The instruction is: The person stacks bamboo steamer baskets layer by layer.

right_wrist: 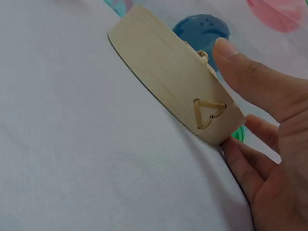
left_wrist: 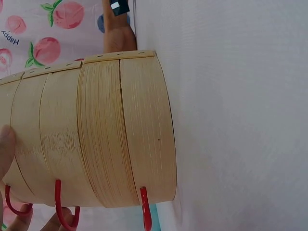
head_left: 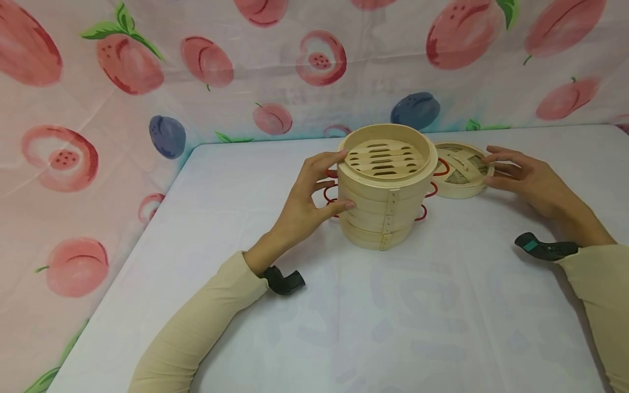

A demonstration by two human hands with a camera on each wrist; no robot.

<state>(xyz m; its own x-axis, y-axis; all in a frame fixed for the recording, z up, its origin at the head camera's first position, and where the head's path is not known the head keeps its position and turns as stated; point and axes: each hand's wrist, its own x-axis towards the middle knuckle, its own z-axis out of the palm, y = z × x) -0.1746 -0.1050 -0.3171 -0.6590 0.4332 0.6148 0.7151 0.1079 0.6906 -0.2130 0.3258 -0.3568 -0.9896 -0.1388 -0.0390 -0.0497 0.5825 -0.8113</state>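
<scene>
A stacked bamboo steamer point(head_left: 375, 210) stands upright on the white table, its slatted top tier uncovered and small red loop handles on both sides. My left hand point(head_left: 307, 196) grips its left side, thumb on the front and fingers toward the back. The left wrist view shows the steamer's wall point(left_wrist: 101, 134) close up, with only parts of that hand. Behind and right of the stack, the round bamboo lid point(head_left: 459, 188) lies flat on the table. My right hand point(head_left: 526, 177) is at the lid's right edge, fingers loosely bent; in the right wrist view the thumb point(right_wrist: 252, 77) appears apart from the lid point(right_wrist: 163, 72).
The white table point(head_left: 275, 338) reaches back to a hanging cloth point(head_left: 216, 103) printed with peaches and blue fruit. Black wrist devices point(head_left: 285, 282) sit at both sleeve cuffs. The lid stands close beside the stack's right-hand loops.
</scene>
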